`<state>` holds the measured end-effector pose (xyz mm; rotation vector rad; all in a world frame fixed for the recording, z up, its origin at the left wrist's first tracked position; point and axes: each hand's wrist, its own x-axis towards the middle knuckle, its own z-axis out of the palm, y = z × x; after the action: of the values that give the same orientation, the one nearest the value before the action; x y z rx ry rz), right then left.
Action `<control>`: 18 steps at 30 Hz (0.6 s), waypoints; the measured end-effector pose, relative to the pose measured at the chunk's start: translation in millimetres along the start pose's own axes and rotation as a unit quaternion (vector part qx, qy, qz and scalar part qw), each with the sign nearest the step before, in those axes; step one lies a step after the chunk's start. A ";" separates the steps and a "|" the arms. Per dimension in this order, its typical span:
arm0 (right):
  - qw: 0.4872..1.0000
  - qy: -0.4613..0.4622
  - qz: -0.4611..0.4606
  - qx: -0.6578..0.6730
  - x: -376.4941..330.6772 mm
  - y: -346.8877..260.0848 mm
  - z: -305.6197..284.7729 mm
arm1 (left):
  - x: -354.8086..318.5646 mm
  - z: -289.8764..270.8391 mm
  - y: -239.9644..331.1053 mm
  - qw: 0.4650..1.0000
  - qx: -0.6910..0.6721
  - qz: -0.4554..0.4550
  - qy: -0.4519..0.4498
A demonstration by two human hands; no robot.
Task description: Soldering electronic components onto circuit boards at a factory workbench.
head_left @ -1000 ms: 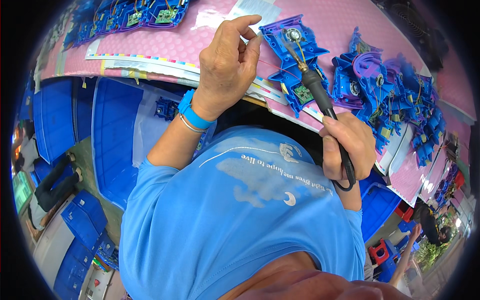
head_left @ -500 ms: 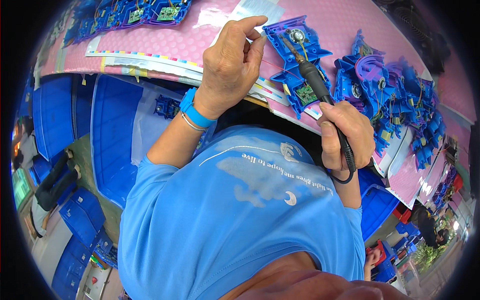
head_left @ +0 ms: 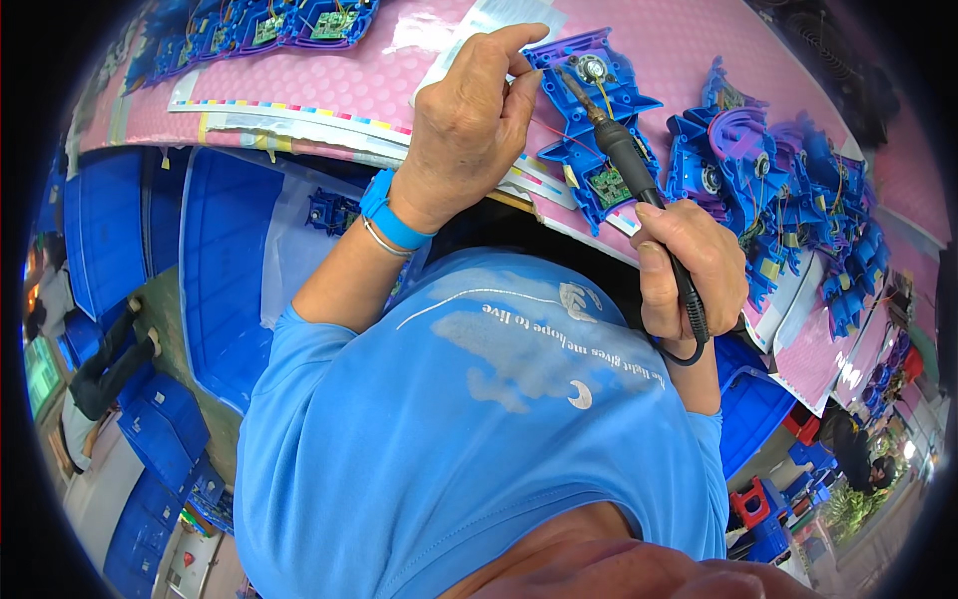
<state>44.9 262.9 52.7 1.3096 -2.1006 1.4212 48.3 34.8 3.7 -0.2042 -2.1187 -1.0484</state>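
My right hand is wrapped round the black handle of a soldering iron. The iron's metal tip reaches over an open blue plastic housing, close to a round silver speaker. In the lower part of the housing sits a green circuit board, and thin wires run between the parts. My left hand is at the housing's left edge, fingers curled and thumb close to them. A thin red wire runs from beside it into the housing; what its fingertips hold, if anything, is hidden.
More blue and purple housings are heaped to the right, and several with boards line the far left. Pink sheeting covers the table. Blue bins stand below its near edge. Other people are in the background.
My left hand has shifted slightly to the right and up along the housing's edge. The soldering iron and my right hand have barely moved.
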 end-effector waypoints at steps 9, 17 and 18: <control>1.000 -0.002 -0.008 -0.014 -1.2 -1.7 -3.0 | 15.5 -36.1 17.6 0.966 -0.086 -0.231 -0.085; 1.000 -0.003 -0.019 -0.014 -0.2 0.8 -0.8 | 0.3 -46.5 -12.1 0.977 0.027 0.128 -0.166; 1.000 -0.004 -0.018 -0.011 -0.4 1.6 -0.2 | -0.5 -45.0 -12.5 0.977 0.038 0.123 -0.169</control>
<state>43.8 263.4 51.6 1.3391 -2.0820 1.3760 68.1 -6.5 12.9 -0.6297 -2.3530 -0.8285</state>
